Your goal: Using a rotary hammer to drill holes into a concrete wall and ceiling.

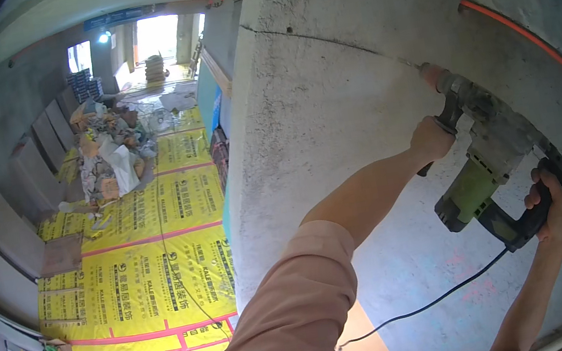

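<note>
A green and grey rotary hammer drill (pixel 500 141) is held up against the concrete wall (pixel 333 130) on the right. Its bit (pixel 404 62) points up and left, with the tip at or close to a dark line (pixel 318 39) across the wall; contact cannot be made out. My left hand (pixel 432 140) is closed round the side handle below the chuck. My right hand (pixel 551 202) is wrapped round the rear grip, its trigger finger partly hidden. From the grip's base a black cord (pixel 440 297) hangs down to the left.
Orange conduit (pixel 531 36) runs along the wall at upper right. Yellow printed floor sheeting (pixel 158 283) with pink tape covers the left floor, a thin cable across it. A heap of debris and bags (pixel 112 154) lies farther off. Grey panels (pixel 10 229) lean along the left wall.
</note>
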Tool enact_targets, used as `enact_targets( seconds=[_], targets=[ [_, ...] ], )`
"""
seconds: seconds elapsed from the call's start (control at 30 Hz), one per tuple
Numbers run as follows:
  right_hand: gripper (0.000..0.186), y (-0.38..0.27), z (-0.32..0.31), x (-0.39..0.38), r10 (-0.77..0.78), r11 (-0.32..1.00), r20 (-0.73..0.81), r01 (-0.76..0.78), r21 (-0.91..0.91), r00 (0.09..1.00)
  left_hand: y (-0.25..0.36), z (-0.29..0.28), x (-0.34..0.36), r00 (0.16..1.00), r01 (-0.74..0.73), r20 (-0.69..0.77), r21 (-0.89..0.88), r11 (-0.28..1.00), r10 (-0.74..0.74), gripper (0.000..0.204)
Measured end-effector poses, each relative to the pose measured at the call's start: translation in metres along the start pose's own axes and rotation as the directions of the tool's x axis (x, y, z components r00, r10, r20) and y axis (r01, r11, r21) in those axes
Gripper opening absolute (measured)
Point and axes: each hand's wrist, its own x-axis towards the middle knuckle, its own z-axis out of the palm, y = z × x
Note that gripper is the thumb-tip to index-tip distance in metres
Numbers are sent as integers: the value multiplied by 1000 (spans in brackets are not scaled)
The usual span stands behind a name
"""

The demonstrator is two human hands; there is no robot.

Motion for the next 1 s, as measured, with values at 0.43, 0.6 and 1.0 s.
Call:
enact_targets(
  seconds=[0.43,0.6,1.0],
  targets=[
    [18,11,3,-8,54,996,20,-55,72,998,7,-23,-4,992,20,121,42,999,-25,30],
    [16,5,11,-18,43,996,-4,-42,81,999,12,-31,-8,983,-1,182,-1,1000,2,29],
    [17,2,11,-19,64,993,-4,-63,103,998,27,-48,-13,947,68,314,-1,998,-64,35]
  ],
)
